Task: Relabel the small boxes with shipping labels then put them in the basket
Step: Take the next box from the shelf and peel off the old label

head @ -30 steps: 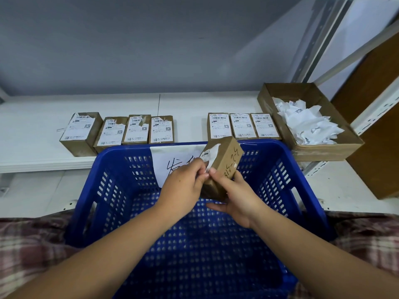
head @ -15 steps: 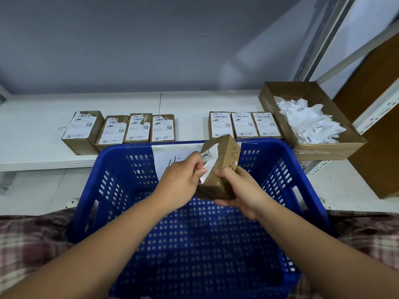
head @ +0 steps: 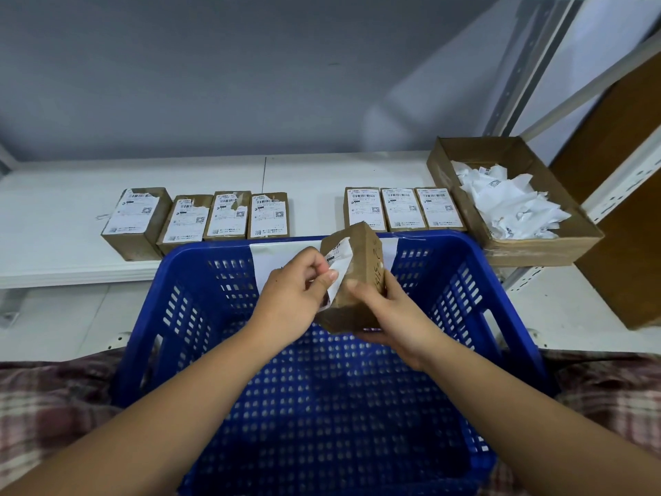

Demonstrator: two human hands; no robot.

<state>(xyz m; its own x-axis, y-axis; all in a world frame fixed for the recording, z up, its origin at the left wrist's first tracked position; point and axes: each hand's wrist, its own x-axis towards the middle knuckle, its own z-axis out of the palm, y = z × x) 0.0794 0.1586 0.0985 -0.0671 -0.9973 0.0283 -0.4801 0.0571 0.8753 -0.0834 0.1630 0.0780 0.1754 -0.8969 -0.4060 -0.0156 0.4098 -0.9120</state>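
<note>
Over the blue basket [head: 465,266] my right hand [head: 397,316] grips a small brown box [head: 361,277], held upright and tilted. My left hand [head: 297,291] pinches the white label [head: 338,270] on the box's left face, and the label is partly peeled off. Handwritten marks show on the box's right face. On the white shelf [head: 53,216] behind the basket, several labelled boxes [head: 229,214] stand in a row on the left and three labelled boxes [head: 402,209] stand on the right.
An open cardboard tray [head: 461,162] holding crumpled white label scraps [head: 508,202] sits at the right end of the shelf. A white paper sign [head: 272,259] is stuck to the basket's far wall. A brown board [head: 622,195] leans at far right. Plaid cloth [head: 46,406] flanks the basket.
The left hand has pulled the label further off the box, down and to the left. The box has turned more upright in the right hand.
</note>
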